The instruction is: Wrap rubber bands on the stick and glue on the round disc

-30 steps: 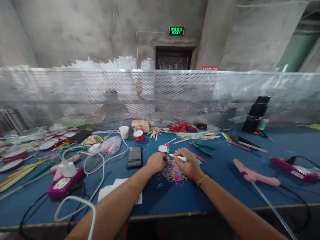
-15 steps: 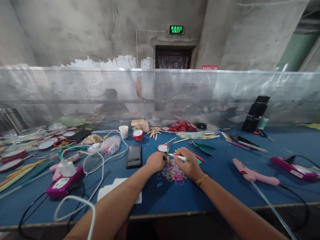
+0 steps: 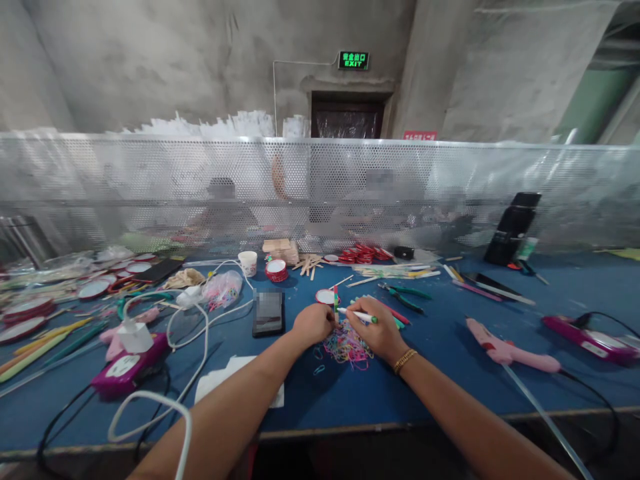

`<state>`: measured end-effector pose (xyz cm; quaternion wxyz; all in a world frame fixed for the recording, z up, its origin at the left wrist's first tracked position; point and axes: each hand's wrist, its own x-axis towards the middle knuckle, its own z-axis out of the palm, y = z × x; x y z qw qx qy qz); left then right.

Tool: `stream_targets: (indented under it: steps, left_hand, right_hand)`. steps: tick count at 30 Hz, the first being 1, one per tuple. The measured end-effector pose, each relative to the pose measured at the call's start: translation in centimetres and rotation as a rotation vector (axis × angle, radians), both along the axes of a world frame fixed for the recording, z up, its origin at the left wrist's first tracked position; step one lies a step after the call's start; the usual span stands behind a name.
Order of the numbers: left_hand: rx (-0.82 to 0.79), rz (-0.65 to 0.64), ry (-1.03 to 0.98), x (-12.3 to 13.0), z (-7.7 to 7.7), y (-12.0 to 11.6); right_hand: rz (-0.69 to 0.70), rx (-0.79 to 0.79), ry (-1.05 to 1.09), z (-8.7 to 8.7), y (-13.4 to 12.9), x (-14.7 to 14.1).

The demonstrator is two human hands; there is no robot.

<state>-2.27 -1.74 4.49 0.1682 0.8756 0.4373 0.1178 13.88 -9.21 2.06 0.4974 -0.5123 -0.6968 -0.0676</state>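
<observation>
Left hand (image 3: 314, 323): grip closed on the lower end of a striped stick (image 3: 336, 297), which stands roughly upright.
Right hand (image 3: 379, 327): grip closed around a white and green marker (image 3: 359, 315), tip toward the stick; whether they touch is too small to tell.
Stick: between both hands, by a pile of colourful loops (image 3: 349, 348) on the blue surface (image 3: 313, 397).
Phone (image 3: 269, 317): beyond the left forearm.
</observation>
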Motion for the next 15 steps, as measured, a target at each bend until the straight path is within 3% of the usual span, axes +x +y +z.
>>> stream_targets:
  steps: [15]
  left_hand:
    - [-0.009,0.010,-0.004,0.03,0.04,-0.10]
  right_hand:
    - [-0.001,-0.002,0.001,-0.03,0.04,0.02]
